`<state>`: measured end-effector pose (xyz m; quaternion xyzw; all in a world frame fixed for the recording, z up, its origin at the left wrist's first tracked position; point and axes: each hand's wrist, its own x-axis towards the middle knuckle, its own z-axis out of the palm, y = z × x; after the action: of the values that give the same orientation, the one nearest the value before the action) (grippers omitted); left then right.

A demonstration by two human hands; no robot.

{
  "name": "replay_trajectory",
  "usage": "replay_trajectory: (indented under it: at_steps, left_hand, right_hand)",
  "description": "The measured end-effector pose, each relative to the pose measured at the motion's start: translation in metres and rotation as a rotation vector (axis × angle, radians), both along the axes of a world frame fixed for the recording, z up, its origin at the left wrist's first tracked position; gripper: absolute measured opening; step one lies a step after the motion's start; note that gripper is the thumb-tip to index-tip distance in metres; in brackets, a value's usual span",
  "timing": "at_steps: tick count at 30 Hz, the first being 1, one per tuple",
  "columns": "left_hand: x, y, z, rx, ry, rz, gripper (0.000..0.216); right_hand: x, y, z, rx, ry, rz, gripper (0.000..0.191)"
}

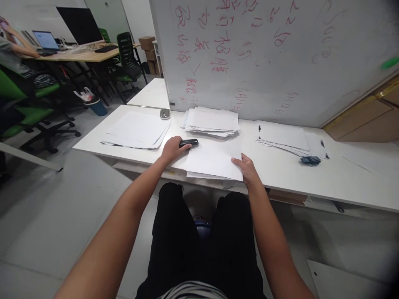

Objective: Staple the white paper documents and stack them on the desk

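Observation:
My left hand (174, 148) is closed around a black stapler (190, 143) at the upper left corner of some white sheets of paper (215, 160). The stapler's far end lies over the sheets; its jaws are too small to make out. At the right edge of those sheets, my right hand (245, 166) pinches them, thumb on top and fingers underneath. The sheets' near edge hangs past the white table's front edge, with a lower sheet peeking out. Just behind them lies a thick, uneven stack of paper (212, 119).
More paper (137, 128) lies on the white table (93, 139) at left, near a grey rounded device (165, 113). At right are further sheets (282, 135) and a dark crumpled item (310, 160). A whiteboard (264, 83) stands behind; a cardboard box (364, 118) leans right. Another person sits far left.

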<state>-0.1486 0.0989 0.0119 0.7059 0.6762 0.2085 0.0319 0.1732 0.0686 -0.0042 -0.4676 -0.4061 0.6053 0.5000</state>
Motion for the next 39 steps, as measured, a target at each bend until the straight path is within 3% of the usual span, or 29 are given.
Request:
replay_trajectory:
  at_steps: [14, 30, 39]
  left_hand:
    - [-0.0090, 0.0029, -0.0006, 0.005, -0.305, 0.246, 0.050]
    - [-0.0088, 0.0039, 0.0024, -0.025, -0.300, 0.255, 0.052]
    - [-0.0101, 0.0044, -0.0024, -0.002, -0.252, 0.227, 0.052]
  right_hand:
    - [0.0021, 0.0003, -0.0036, 0.063, 0.035, -0.067, 0.047]
    - [0.0011, 0.0013, -0.0086, 0.143, -0.011, -0.112, 0.037]
    - [0.0018, 0.0008, -0.0059, 0.085, 0.002, -0.148, 0.036]
